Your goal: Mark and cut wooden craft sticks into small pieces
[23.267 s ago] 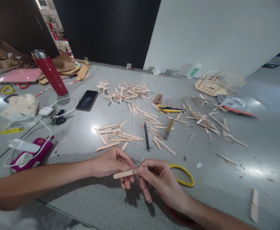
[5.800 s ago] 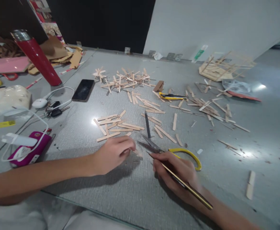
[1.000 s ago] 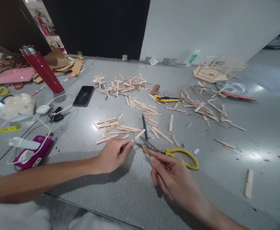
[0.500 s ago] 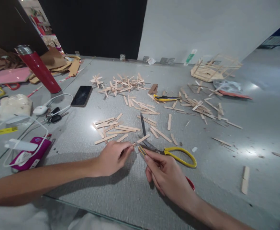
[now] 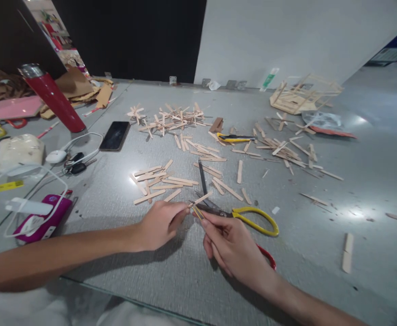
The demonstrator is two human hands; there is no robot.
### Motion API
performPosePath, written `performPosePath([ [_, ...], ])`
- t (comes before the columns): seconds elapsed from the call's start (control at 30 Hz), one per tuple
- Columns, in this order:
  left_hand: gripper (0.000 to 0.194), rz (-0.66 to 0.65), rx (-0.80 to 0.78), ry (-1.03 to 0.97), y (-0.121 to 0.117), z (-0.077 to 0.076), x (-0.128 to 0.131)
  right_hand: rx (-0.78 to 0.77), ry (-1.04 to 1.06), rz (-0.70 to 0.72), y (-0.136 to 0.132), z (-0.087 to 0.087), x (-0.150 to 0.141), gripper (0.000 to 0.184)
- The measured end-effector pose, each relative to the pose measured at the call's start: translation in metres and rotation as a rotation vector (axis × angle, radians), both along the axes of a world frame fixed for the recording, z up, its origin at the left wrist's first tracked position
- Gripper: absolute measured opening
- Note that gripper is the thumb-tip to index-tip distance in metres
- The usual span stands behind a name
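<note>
Between the thumb and finger of my left hand [image 5: 160, 224] is the end of a popsicle stick [image 5: 204, 198], which points up and to the right. My right hand [image 5: 232, 244] pinches a small, slim yellow tube-like thing [image 5: 198, 213]; its kind is not clear. The thing's tip meets the stick close to my left fingertips. Just behind my right fingers lie scissors [image 5: 255, 221] with a yellow handle loop, blades toward the left hand. A red handle loop [image 5: 267, 257] shows partly behind my right wrist. A dark pencil-like tool [image 5: 203, 176] lies beyond the stick.
Loose popsicle sticks [image 5: 176, 181] and joined ones [image 5: 176, 119] lie in piles. Beyond are a yellow utility knife [image 5: 235, 138] and a stick frame [image 5: 291, 105]. Left are a phone [image 5: 115, 136], a red bottle [image 5: 54, 99], keys [image 5: 78, 165] and a purple power bank [image 5: 57, 210] with cables.
My right hand has shifted slightly left, with the yellow thing's tip closer to the stick. The left hand is nearly still. The view has moved a little.
</note>
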State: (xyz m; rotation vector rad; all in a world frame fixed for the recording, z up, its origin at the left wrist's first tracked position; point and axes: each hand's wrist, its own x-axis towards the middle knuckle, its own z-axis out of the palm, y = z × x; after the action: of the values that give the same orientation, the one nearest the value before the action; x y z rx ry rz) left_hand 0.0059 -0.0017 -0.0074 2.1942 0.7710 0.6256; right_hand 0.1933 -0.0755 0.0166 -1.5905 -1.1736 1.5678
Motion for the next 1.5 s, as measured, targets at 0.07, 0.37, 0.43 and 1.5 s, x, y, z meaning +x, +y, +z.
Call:
performPosePath([
  [0.07,0.029,-0.010,0.004,0.001,0.001,-0.001,0.001,-0.002,0.012,-0.010,0.000,-0.002,-0.001,0.069],
  [0.37,0.035,0.086,-0.033,0.028,0.001,0.005,0.001,0.073,-0.023,-0.071,-0.003,0.006,0.006,0.070],
  [0.43,0.034,0.075,-0.033,0.018,0.000,0.005,0.001,0.048,-0.002,-0.032,-0.003,0.008,0.006,0.070],
  [1.5,0.027,0.054,0.195,0.054,-0.006,-0.013,-0.004,-0.074,0.126,0.016,0.000,0.010,0.009,0.072],
])
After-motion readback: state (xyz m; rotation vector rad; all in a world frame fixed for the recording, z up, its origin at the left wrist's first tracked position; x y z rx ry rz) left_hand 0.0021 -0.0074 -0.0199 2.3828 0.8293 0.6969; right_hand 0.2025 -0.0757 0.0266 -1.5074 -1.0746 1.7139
